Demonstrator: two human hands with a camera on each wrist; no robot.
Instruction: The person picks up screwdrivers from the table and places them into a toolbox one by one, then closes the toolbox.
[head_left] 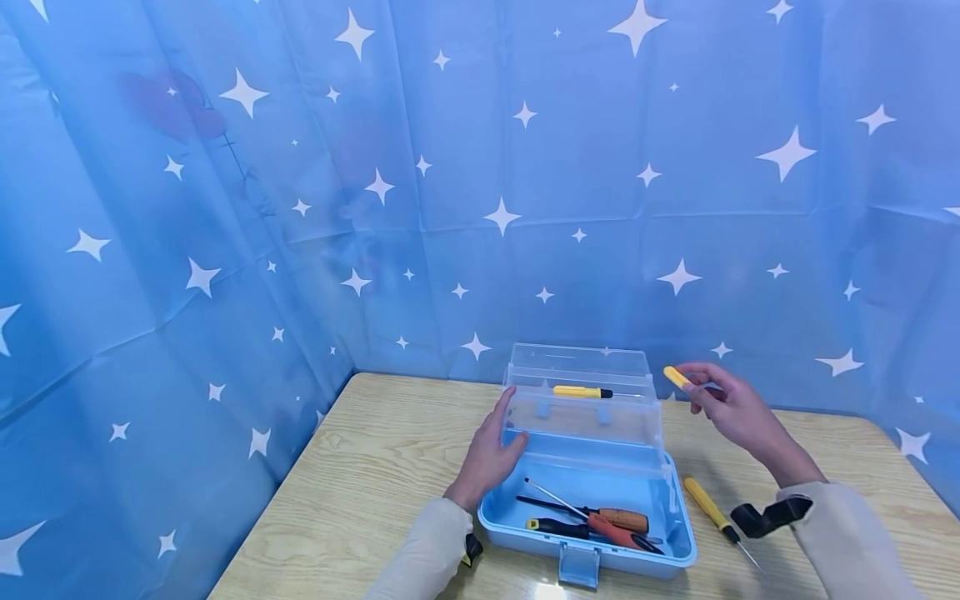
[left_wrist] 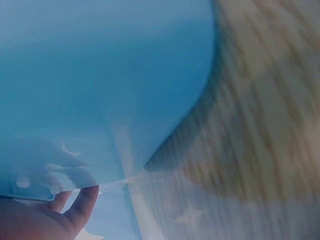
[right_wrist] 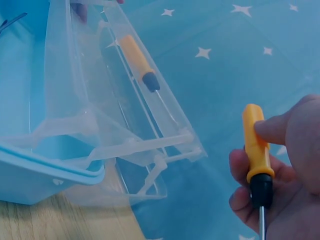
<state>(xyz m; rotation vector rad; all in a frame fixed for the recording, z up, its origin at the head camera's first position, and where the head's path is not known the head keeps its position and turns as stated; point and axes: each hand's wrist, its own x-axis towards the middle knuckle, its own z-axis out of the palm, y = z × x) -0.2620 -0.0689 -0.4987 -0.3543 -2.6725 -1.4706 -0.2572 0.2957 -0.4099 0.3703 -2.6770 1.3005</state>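
My right hand pinches a yellow-handled screwdriver with a black collar, raised to the right of the toolbox's clear lid. Its handle points up in the right wrist view, the metal shaft down past the fingers. My left hand holds the left edge of the clear lid, thumb on the inner side. A similar yellow screwdriver lies in the lid's clear tray. Below, the light blue toolbox stands open, containing a wooden-handled screwdriver, a black-and-yellow one and a red-handled tool.
Another yellow screwdriver lies on the wood-grain table, just right of the toolbox. The box's front latch hangs down. A blue star-patterned curtain rises behind the table and along its left side.
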